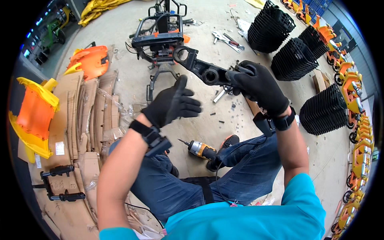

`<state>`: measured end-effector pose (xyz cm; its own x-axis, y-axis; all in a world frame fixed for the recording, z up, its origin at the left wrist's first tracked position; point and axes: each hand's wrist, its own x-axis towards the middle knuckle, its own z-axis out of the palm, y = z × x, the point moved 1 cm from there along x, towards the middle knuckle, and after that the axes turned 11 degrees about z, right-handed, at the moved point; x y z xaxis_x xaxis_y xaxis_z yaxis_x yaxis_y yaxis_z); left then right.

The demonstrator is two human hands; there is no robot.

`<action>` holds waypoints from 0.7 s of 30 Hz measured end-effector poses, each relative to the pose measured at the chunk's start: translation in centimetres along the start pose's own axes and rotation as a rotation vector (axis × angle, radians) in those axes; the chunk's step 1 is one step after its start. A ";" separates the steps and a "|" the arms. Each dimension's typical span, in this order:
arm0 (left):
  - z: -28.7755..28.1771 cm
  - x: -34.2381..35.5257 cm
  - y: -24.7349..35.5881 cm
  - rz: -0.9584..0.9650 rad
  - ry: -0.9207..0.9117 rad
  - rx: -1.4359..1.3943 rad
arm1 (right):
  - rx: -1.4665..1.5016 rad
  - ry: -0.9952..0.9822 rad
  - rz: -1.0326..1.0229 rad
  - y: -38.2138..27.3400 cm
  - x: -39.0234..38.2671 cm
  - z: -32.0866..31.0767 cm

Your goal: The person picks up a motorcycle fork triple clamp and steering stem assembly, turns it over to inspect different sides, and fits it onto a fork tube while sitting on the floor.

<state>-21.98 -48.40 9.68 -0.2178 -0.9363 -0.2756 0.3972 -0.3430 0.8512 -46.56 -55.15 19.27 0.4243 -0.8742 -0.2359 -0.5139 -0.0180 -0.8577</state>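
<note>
Your right hand (pixel 259 86) pinches one end of the black bracket (pixel 197 67) between thumb and curled fingers, holding it aloft before you, apparently so its ringed end is free. Your left hand (pixel 170 103) is empty, fingers extended and slightly apart, probably for support. The power drill (pixel 202 149) lies between your feet, seemingly for easy reach.

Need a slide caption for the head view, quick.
Gloved right hand holds a black bracket; empty left hand nearby; power drill on the floor.
</note>
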 end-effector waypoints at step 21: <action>0.5 2.0 -0.3 0.099 0.005 -0.120 | 0.353 -0.185 -0.306 4.2 3.5 0.7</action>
<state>-22.98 -50.15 9.11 -0.1681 -0.9662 -0.1956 0.5200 -0.2555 0.8150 -46.74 -57.95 14.56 0.6575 -0.7534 0.0016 -0.0745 -0.0671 -0.9950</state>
